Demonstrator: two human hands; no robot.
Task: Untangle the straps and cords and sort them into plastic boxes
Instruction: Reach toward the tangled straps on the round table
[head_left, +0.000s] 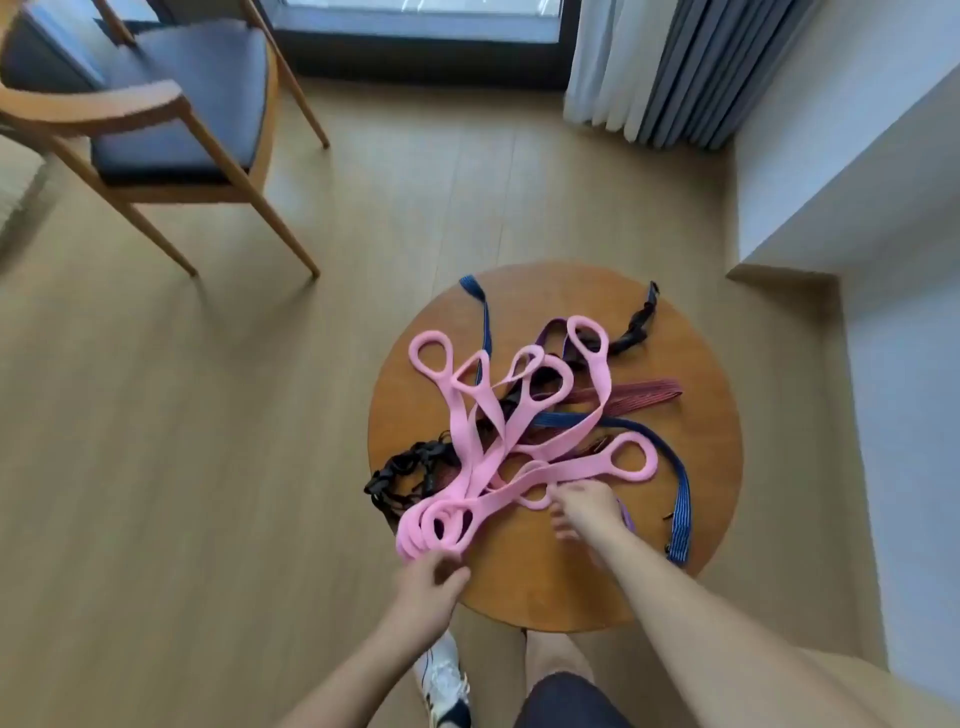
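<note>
**Q:** Where do the straps lie?

**A:** A tangled heap covers most of a small round wooden worktop (545, 582), seen from above. On top are the pink looped straps (483, 431), flat bands with ring-shaped ends that fan out toward the far edge. Under them run a blue striped strap (680, 499), which curves down the right side, and a maroon striped strap (649, 391) that points right. A bundle of black cords (400, 475) sits at the left edge, and a black strap (634, 330) lies at the far right.

**Q:** And the hands?

**A:** Both are at the near side of the heap, apart from each other. The left hand (434, 579) is at the near-left rim of the worktop, with thumb and fingers curled around the stacked ring ends of the pink looped straps where they hang over the edge. The right hand (584, 506) is farther in, over the worktop, and its fingertips pinch a small pink ring at the near middle of the heap. That hand is slightly blurred.

**Q:** What surrounds the worktop?

**A:** A pale wooden floor (208, 415), and a wooden chair (171, 119) with a dark seat at the far left.
</note>
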